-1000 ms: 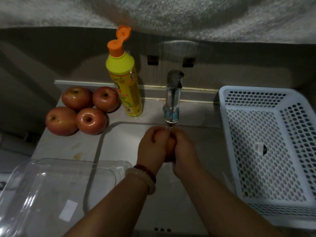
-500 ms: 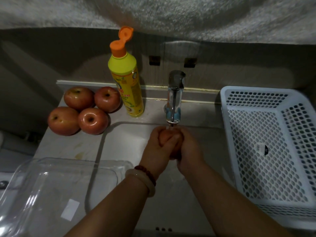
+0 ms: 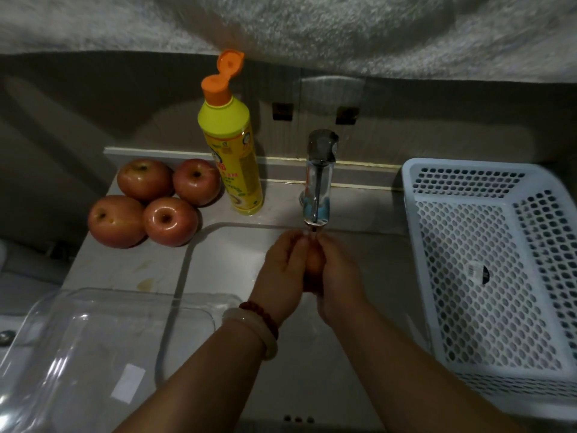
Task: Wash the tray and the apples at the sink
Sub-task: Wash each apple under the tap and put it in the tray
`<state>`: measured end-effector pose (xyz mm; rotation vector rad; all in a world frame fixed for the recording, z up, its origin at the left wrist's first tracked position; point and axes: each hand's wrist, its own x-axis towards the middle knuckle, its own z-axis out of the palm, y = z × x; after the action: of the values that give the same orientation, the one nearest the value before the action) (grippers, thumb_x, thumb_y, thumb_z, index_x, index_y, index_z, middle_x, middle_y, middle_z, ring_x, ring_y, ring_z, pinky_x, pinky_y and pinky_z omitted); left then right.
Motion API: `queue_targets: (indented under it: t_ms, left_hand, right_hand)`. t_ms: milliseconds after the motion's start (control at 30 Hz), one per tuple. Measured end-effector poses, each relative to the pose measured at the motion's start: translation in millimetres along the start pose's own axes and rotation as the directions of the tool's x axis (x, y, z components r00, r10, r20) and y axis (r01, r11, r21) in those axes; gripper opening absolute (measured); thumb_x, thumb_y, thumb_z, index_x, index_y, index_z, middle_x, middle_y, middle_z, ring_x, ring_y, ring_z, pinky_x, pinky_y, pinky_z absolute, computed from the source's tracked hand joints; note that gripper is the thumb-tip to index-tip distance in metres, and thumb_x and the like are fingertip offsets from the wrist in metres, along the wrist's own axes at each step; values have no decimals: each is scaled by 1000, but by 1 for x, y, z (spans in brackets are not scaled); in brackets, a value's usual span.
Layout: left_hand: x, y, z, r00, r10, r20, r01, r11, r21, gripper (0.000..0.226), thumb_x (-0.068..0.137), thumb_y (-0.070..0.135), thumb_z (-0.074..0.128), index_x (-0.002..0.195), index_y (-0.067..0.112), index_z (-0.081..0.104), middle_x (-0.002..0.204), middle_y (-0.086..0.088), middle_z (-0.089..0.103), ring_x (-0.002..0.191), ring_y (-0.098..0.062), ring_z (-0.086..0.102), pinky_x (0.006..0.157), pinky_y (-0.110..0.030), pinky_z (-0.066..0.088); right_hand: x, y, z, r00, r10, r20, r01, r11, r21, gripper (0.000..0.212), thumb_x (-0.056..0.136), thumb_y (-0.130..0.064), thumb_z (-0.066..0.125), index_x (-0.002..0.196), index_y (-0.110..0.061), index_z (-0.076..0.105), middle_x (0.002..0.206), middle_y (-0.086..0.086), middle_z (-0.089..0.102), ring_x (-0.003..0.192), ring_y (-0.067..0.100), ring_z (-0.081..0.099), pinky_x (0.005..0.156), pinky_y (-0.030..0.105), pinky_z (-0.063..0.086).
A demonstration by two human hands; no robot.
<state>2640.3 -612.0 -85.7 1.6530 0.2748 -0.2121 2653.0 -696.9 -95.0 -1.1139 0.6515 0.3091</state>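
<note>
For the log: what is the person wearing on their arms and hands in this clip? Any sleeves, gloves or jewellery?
Both forearms are bare, with no sleeves in view and no gloves. The left hand has two bracelets at the wrist: a string of dark red beads and, just behind it, a smooth pale bangle. The right hand and its wrist carry nothing visible.

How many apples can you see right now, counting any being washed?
5. Four sit grouped on the counter left of the sink: back-left apple, back-right apple, front-left apple, front-right apple. A fifth apple is held between both hands under the tap, mostly hidden.
</note>
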Motion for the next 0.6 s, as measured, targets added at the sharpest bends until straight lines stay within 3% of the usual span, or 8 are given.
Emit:
queue_targets:
  t_ms: [67,100,200,267,367,500,533,600]
  left_hand:
    - [-3,1,2,999,16,52,-19,998,57,18,99,31,47,110,46,46,114,16,51,103,1,53,88,-13,46]
    - [-3,0,3,999,1,52,-3,999,36,24,98,32,49,118,43,44,118,14,51,106,-1,53,89,-13,46]
    - [0,1,3,998,-71,-3,70,996,-58,48,90,51,56,132,32,46,123,4,59,109,-13,59,95,-35,52]
    - [4,1,3,989,-147,-32,142,983,-115,52,81,60,58,124,30,52,117,0,63,102,-18,63,89,-44,55]
    - [6,2,4,982,-178,-63,165,971,-171,27,84,50,62,104,33,59,106,4,65,97,-16,64,85,-44,56]
    - [3,2,6,995,-65,-80,56,992,-110,10,91,38,57,99,43,53,102,16,61,94,-1,59,76,-19,49]
    - [3,2,6,994,-60,-90,50,992,-116,9,92,38,56,99,43,54,101,16,61,94,0,59,76,-18,48]
    - [5,2,5,991,-90,-99,75,987,-144,8,94,38,54,101,39,58,101,12,65,94,-3,62,79,-24,52]
  right_hand:
    - [2,-7,-2,992,116,50,-120,989,87,26,91,-33,59,106,-16,69,97,9,74,83,22,72,55,29,53]
    - [3,-8,-3,991,124,57,-129,987,98,25,91,-32,59,105,-16,70,95,9,74,81,22,72,54,29,53]
    - [3,-2,1,999,-14,-36,14,1000,3,22,92,-32,58,101,-17,71,100,11,72,88,26,69,53,29,52]
    - [-2,1,2,980,-166,-108,158,984,-81,19,94,-30,55,94,-20,71,96,8,72,88,25,67,56,32,53]
    - [-5,1,0,952,-285,-109,269,953,-139,17,95,-27,54,89,-26,70,91,0,71,88,19,68,65,34,56]
    - [0,-4,0,990,138,13,-138,981,137,23,88,-35,62,103,-19,69,101,9,73,96,26,68,69,36,56]
    - [1,-4,0,983,176,47,-181,976,124,27,86,-36,64,106,-19,68,102,9,73,96,27,68,70,37,56]
    - [3,-1,-1,998,45,54,-44,999,-8,22,88,-30,62,108,-21,67,103,8,72,95,25,69,67,36,57]
